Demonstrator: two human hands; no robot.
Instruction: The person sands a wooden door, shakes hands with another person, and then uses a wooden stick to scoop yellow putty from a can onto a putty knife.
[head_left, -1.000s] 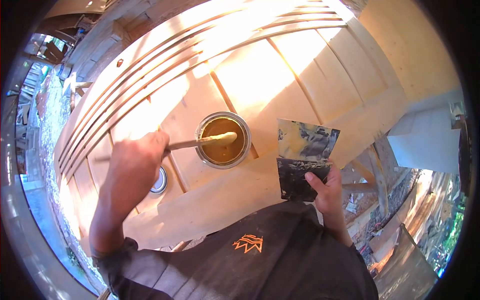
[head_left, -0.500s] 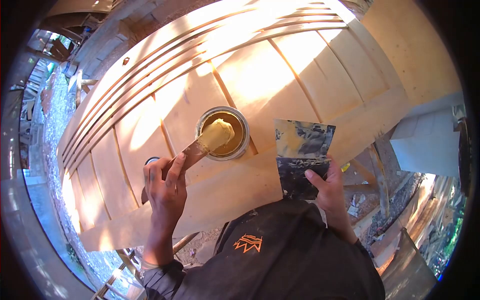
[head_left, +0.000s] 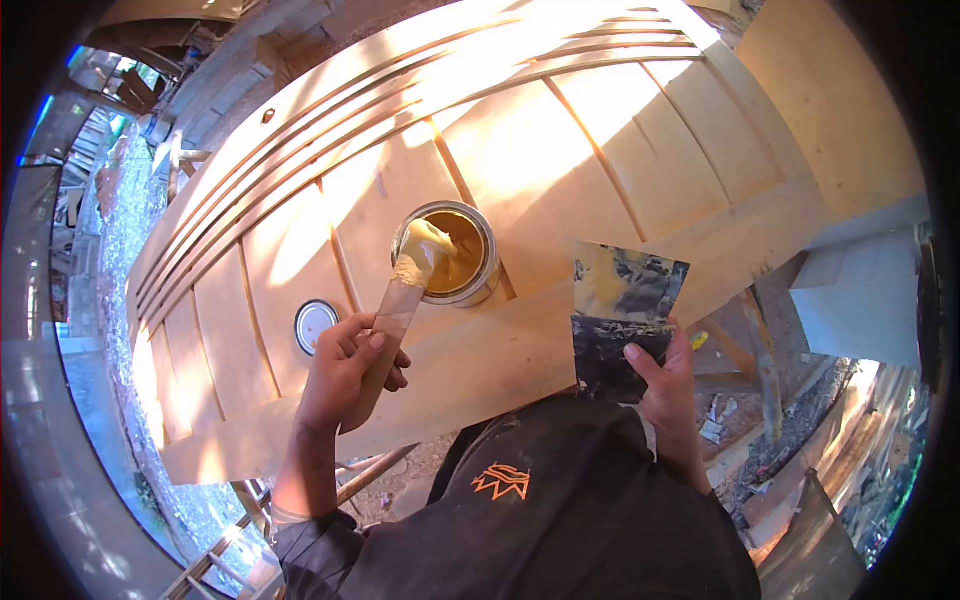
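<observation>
Left hand (head_left: 345,375) gripped flat putty knife (head_left: 400,300), paste-laden tip at round tin (head_left: 448,252) | right hand (head_left: 662,375) clasped smeared rectangular scraper (head_left: 622,310) | pale wooden door (head_left: 520,170) beneath.

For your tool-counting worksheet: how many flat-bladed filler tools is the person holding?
2. A narrow putty knife in the left hand, its tip loaded over the open tin; a wide scraper in the right hand.

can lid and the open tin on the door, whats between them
In the head view, the putty knife held by the left hand crosses between the lid and the tin; otherwise only bare wooden door.
</observation>
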